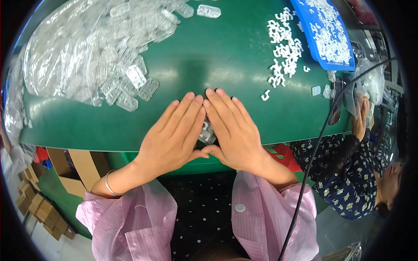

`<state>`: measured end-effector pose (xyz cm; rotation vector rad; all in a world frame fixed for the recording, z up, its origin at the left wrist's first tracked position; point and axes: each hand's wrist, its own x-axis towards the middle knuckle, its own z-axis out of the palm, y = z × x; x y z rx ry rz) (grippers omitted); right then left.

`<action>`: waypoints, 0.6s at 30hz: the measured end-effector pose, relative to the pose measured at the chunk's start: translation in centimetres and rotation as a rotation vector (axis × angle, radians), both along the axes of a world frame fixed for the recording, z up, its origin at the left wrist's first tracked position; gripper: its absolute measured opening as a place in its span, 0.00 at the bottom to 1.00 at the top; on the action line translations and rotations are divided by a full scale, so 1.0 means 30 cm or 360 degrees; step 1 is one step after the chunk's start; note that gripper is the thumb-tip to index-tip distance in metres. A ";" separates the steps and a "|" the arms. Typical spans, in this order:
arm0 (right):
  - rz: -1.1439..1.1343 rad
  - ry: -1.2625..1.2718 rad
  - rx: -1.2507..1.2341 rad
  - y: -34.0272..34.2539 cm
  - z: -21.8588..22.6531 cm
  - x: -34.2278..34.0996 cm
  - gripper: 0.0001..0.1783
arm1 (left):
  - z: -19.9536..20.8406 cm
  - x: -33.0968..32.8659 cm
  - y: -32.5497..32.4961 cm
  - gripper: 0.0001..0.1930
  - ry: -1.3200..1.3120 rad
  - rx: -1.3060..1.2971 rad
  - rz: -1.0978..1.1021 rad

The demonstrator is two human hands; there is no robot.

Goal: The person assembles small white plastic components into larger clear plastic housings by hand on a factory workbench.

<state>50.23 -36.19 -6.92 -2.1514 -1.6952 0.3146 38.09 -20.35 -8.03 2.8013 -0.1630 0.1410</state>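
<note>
Holds the left hand point(167, 141) spread flat and palm down over the front of the glossy green worktop point(235, 56), with straight fingers lying close together. Lays the right hand point(237, 137) out just as flat in mirror image, leaning toward the left to form a peak, with index fingers side by side at the top and thumb tips meeting, or almost, below. Encloses in the gap between both a small clear plastic piece with a white part point(206, 134), mostly covered; cannot tell from above whether pressed by the palms or only sheltered under them. Shows, beyond the left hand, a heap of clear, rounded-rectangular moulded plastic pieces point(127, 89) at the mouth of a large transparent plastic bag point(56, 61). Shows, beyond the right hand, a scatter of small white hook-shaped plastic parts point(285, 50), beside a shallow blue plastic tray point(321, 62) filled with more of the same. Includes at far right a co-worker's hand point(360, 119), near a thin black cable point(320, 138).
</note>
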 end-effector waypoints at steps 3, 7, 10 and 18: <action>-0.0165 -0.0227 0.0290 -0.011 -0.084 -0.101 0.34 | -0.062 -0.070 -0.032 0.24 -0.0388 0.0309 0.0017; -0.0087 -0.0453 0.0689 -0.084 -0.219 -0.197 0.21 | -0.197 -0.197 -0.039 0.12 -0.0847 0.0366 -0.0158; 0.0143 -0.0765 0.0831 -0.131 -0.275 -0.193 0.15 | -0.206 -0.220 -0.022 0.09 -0.0961 0.0292 -0.0310; 0.0303 -0.0197 0.0911 -0.138 -0.139 -0.113 0.10 | 0.010 -0.025 0.057 0.18 -0.0729 0.0608 0.0582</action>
